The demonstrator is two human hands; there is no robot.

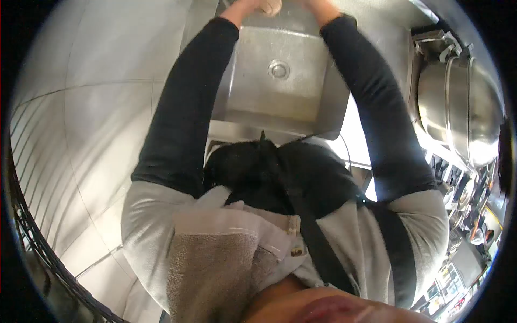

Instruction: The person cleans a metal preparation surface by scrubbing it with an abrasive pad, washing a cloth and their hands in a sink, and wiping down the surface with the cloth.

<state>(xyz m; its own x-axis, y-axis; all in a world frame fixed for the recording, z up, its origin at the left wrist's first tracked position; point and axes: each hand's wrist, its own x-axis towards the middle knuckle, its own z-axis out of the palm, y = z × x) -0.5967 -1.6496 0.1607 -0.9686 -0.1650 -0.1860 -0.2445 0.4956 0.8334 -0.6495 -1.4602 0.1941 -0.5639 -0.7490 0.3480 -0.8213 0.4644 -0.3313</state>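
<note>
At the top edge of the head view, over the far side of a steel sink, both forearms in black sleeves reach forward. Only the wrist part of my left hand shows, and its fingers are cut off by the frame. Beside it is a small rounded beige thing; I cannot make out its kind or whether the hand holds it. My right hand is likewise cut off at the wrist, so its fingers are hidden. A round drain sits in the basin's floor.
A metal tap and a large shiny steel bowl or pot are at the right. Pale tiles lie to the left, with a dark wire rack at the edge. A towel hangs at the body's front.
</note>
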